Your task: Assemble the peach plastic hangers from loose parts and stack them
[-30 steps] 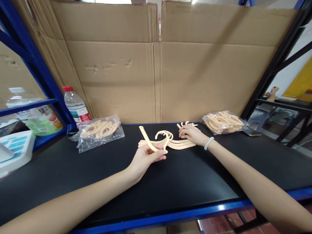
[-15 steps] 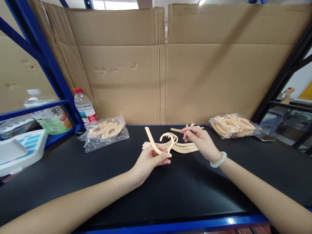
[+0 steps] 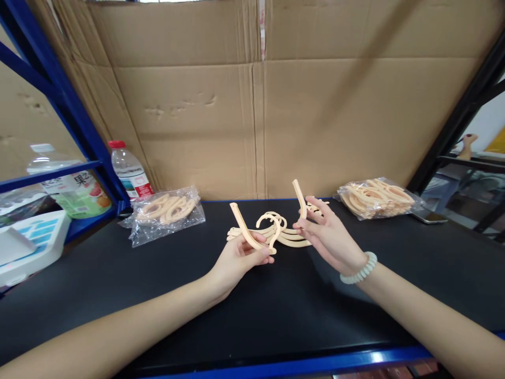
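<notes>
My left hand point(image 3: 244, 258) is closed around a cream curved plastic strip point(image 3: 240, 220), which slants up to the left from my fingers. A second thin curved part rises by the fingertips; whether it is joined to the strip I cannot tell. Between thumb and fingers, my right hand point(image 3: 329, 234) pinches another cream curved plastic strip point(image 3: 300, 197), held nearly upright. Behind and between both hands lies a pile of cream curved pieces point(image 3: 294, 239), some with hook-shaped ends. Small notched cream pieces point(image 3: 320, 202) lie behind my right fingers, partly hidden.
Clear bags of cream pieces stand at left point(image 3: 169, 210) and right point(image 3: 374, 197) on the black table point(image 3: 252, 316). A phone point(image 3: 429, 216) lies beside the right bag. A red-capped bottle point(image 3: 130, 171) is at back left, near a white-and-blue tray point(image 3: 33, 245). Cardboard point(image 3: 189, 131) walls the back.
My right hand has brought a curved strip up from the pile, and it now stands upright in the fingers. My left hand keeps its strip almost in place. The view has tilted slightly down.
</notes>
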The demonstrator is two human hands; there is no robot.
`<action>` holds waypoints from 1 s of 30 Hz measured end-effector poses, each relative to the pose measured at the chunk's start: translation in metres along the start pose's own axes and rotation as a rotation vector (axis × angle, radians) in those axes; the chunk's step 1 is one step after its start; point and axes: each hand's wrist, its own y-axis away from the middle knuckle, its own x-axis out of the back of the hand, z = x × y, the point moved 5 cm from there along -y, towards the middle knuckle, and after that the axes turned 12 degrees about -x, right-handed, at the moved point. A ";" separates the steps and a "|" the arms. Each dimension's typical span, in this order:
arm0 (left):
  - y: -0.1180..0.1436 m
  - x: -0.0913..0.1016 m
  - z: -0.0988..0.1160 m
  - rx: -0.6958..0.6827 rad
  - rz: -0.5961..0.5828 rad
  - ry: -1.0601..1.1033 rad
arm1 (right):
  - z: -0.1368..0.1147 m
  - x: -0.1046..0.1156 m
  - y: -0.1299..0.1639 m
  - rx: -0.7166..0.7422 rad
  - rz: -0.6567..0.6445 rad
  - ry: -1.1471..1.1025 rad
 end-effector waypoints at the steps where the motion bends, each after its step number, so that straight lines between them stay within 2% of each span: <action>1: 0.000 0.000 0.000 -0.001 -0.002 0.000 | 0.004 -0.005 0.002 -0.055 -0.059 -0.020; 4: 0.000 0.000 -0.001 -0.014 -0.020 0.009 | 0.016 -0.019 0.009 -0.164 -0.211 -0.006; 8: 0.000 -0.001 -0.001 -0.034 -0.050 0.015 | 0.025 -0.025 0.015 -0.213 -0.241 0.080; 13: 0.001 -0.001 -0.001 -0.025 -0.035 0.028 | 0.016 -0.023 0.015 -0.110 -0.240 0.237; 16: 0.001 -0.002 0.001 -0.042 -0.035 0.051 | 0.017 -0.023 0.014 -0.115 -0.291 0.317; 23: 0.002 -0.005 0.005 -0.040 -0.090 -0.004 | 0.023 -0.031 0.016 -0.122 -0.392 0.407; 30: 0.003 -0.006 0.006 -0.020 -0.095 -0.064 | 0.020 -0.034 0.015 0.009 -0.442 0.432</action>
